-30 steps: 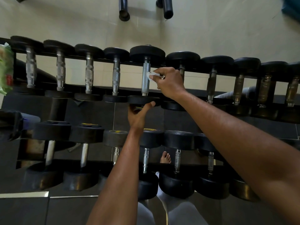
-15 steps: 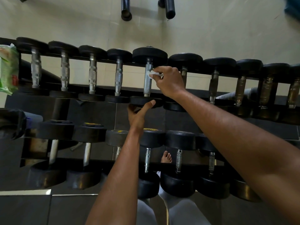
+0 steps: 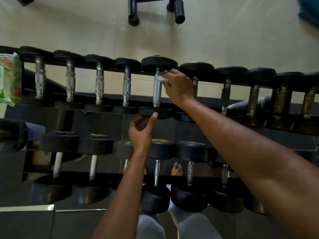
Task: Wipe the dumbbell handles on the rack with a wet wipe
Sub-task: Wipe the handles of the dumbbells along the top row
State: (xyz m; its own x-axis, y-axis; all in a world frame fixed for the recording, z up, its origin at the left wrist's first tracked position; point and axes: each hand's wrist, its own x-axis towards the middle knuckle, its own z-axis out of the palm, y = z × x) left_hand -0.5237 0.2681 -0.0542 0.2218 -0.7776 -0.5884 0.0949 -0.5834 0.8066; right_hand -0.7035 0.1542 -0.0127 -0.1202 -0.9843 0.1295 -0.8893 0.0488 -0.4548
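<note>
Head view, near to far. Lower centre: left hand, fingers curled around the near black end of a dumbbell on the rack's upper row, thumb pressed on its rim. Centre: right hand pinches a white wet wipe against the top of that dumbbell's knurled handle. Left edge: green packet. Beyond: pale tiled floor.

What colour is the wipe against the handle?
White, shown in the head view: the wipe sits under the right hand against the silver knurled handle.
</note>
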